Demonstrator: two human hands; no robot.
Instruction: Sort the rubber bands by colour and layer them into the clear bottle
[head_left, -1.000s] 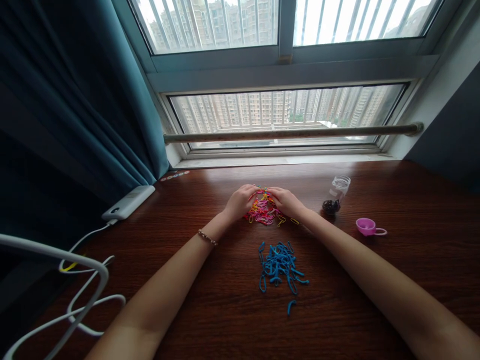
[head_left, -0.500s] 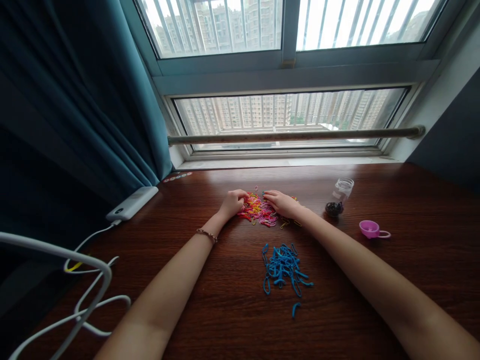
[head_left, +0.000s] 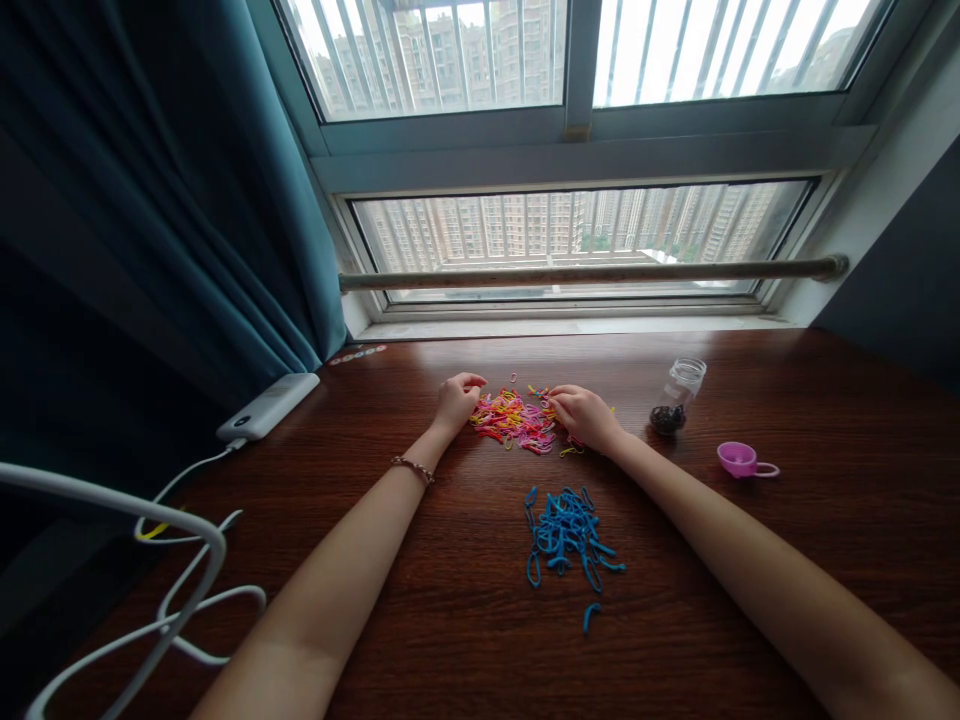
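A pile of small elastic hair bands (head_left: 517, 422), mostly pink, red, orange and yellow, lies on the dark wooden table (head_left: 450, 560). At its left edge is my left hand (head_left: 456, 402), fingers curled together, a beaded bracelet (head_left: 412, 468) on the wrist. My right hand (head_left: 586, 416) rests at the right side of the pile, fingers drawn together over a few bands; what is between the fingertips is too small to make out. Nearer to me, between my forearms, sits a separate heap of blue hair bands (head_left: 568, 532), with one blue band (head_left: 591, 616) apart below it.
Right of my right hand stands a clear jar (head_left: 685, 376) with dark bands in its bottom. A pink cup-shaped lid (head_left: 738, 459) with a loop lies beyond it. On the left are a white power bank (head_left: 268, 405) and a looping white cable (head_left: 214, 545).
My right hand has moved right, from over the pile to its right side, uncovering more bands. My left hand has shifted slightly left, to the edge of the pile.
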